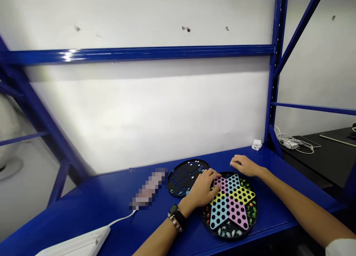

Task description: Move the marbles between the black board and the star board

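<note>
A round black Chinese checkers board with a pink, blue and yellow star lies on the blue shelf top; coloured marbles sit in its rim pockets. My left hand rests on the board's left edge, fingers curled down onto it. My right hand hovers at the board's far edge, fingers bent downward. Whether either hand pinches a marble is hidden. A second round black tray with holes and a few marbles lies just left of the board.
A blurred-out object lies left of the trays. A white device with a cable sits at the near left. A small white adapter stands by the blue upright. White cables lie on a black desk at right.
</note>
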Demonstrator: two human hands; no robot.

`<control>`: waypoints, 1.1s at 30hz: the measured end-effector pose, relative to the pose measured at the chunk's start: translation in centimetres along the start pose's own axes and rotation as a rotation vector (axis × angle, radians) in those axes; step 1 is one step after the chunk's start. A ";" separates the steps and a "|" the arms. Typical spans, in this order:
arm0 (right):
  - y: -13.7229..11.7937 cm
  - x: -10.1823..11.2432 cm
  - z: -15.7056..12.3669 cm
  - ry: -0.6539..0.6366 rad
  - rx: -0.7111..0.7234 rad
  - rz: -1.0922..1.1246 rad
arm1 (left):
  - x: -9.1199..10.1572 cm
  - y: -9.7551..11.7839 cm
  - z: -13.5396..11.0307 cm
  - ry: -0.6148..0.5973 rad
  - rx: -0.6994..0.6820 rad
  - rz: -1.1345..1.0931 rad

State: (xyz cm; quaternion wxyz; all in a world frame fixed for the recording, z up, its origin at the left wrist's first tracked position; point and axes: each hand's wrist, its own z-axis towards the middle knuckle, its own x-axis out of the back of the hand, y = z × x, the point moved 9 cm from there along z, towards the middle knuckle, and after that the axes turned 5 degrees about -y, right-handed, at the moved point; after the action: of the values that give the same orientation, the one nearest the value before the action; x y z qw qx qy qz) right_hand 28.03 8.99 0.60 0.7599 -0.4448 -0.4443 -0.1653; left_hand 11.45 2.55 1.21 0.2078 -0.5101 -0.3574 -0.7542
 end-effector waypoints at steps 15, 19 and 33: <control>-2.2 -5.5 2.1 -0.188 0.031 -0.257 | 1.2 -0.5 -1.2 0.073 0.073 -0.072; -2.1 -5.7 2.3 -0.185 0.046 -0.263 | 1.1 -0.5 -1.3 0.052 0.092 -0.087; -2.1 -5.4 2.2 -0.164 0.071 -0.127 | 1.6 -0.3 -1.4 0.062 0.099 -0.103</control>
State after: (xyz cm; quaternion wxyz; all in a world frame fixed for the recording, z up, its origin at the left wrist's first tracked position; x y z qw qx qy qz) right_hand 22.53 8.83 -2.28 0.7243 -0.4007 -0.5378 -0.1602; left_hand 9.72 1.79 2.21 0.2046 -0.4566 -0.4132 -0.7608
